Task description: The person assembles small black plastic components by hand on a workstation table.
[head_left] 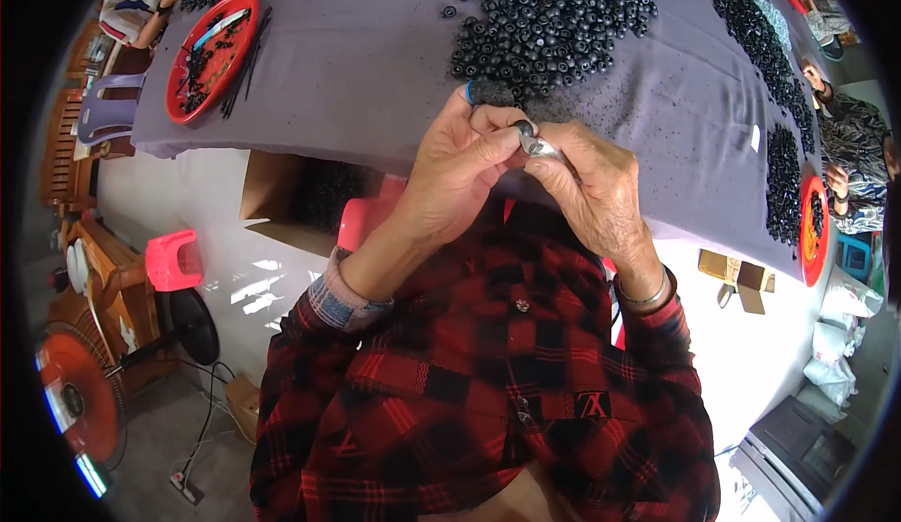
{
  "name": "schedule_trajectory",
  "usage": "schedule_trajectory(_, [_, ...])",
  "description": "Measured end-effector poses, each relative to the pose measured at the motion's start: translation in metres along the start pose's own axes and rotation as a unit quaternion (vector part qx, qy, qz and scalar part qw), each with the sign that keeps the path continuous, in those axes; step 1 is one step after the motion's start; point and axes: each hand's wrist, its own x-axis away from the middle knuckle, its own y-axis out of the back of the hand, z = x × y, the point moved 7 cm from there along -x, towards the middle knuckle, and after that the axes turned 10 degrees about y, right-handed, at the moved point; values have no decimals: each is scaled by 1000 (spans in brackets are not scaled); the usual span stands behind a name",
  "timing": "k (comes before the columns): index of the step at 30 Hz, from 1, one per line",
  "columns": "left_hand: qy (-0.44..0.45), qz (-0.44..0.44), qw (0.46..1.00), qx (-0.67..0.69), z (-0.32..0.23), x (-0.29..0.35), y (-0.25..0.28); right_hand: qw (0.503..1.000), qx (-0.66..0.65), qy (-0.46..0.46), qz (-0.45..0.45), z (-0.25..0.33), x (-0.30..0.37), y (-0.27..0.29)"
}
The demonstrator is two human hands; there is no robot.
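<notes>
Both hands meet above the table's near edge. In my left hand (pixel 460 161), a small round black piece (pixel 524 128), like those in the pile, is pinched between thumb and fingers. One left finger wears a black finger sleeve (pixel 492 94) with a blue edge. My right hand (pixel 599 184) is closed on a small shiny silver metal tool (pixel 542 147), its tip up against the black piece. Fingers cover most of the tool, so its exact kind is unclear. Just beyond the hands lies a large pile of round black pieces (pixel 554 29).
A grey cloth covers the table (pixel 357 53). At left stands a red tray (pixel 176 99) with black bits; another red tray (pixel 815 264) is at far right. Other people sit around the table. Below are a cardboard box (pixel 263 184), a pink stool (pixel 174 261) and an orange fan (pixel 80 395).
</notes>
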Motion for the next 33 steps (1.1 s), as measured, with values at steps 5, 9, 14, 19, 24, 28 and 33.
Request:
schedule_trajectory(5, [-2, 12, 1000, 21, 0, -1, -4, 999, -36, 4, -31, -1, 1, 0])
schedule_trajectory(9, [4, 10, 1000, 23, 2, -2, -1, 999, -34, -13, -12, -3, 2, -1])
schedule_trajectory(14, [34, 5, 999, -28, 8, 1, -6, 991, 38, -91, -90, -26, 3, 18])
schedule_trajectory(19, [50, 26, 998, -2, 5, -2, -5, 982, -116, -137, -57, -34, 4, 26])
schedule_trajectory(24, [117, 21, 993, -22, 16, 3, -7, 986, -167, -23, -2, -11, 0, 6])
schedule_trajectory(28, [214, 82, 973, -29, 23, 15, -9, 971, -234, -45, 34, -3, 8, -4])
schedule_trajectory(33, [266, 78, 959, 62, 37, 32, 6, 967, -229, -84, 68, -8, 9, -17])
